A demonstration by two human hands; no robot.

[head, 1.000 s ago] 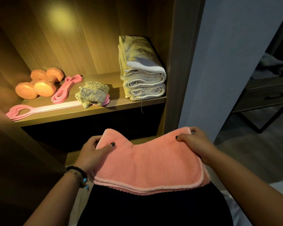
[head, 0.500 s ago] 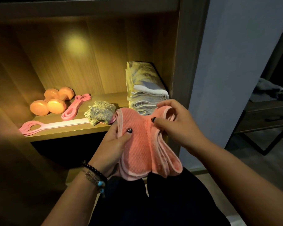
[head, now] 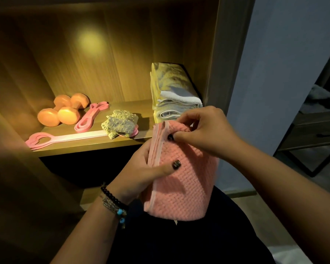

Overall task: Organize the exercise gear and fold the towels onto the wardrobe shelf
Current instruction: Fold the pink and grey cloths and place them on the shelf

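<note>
Head view: I read this as the folding step on the pink towel [head: 183, 180], held in the air in front of the wardrobe shelf [head: 95, 144] and not yet set down. The towel is doubled into a thick upright bundle, its pale trimmed edges stacked along the left side. My left hand [head: 141, 172] grips that left edge, thumb pressed across the front face and the other fingers hidden behind the cloth. My right hand [head: 204, 128] pinches the top fold between thumb and curled fingers, right at the upper corner. So both hands are closed on the towel; neither is free. The bundle sits below and in front of the shelf lip, near the stack of folded towels [head: 175, 96] at the right end of the shelf, with its top overlapping the foot of that stack in the picture. Further left on the shelf: a crumpled olive cloth [head: 120, 123] lying over one end of a long pink band [head: 65, 139], a second looped pink band [head: 90, 117], and two orange dumbbells [head: 63, 109] at the back left. My judgement is that the next move calls for squaring the fold, then lifting the bundle up and forward onto the stack, or just beside it, keeping the layers pinched so they do not spring open. The olive cloth looks unfolded and probably awaits its turn.
</note>
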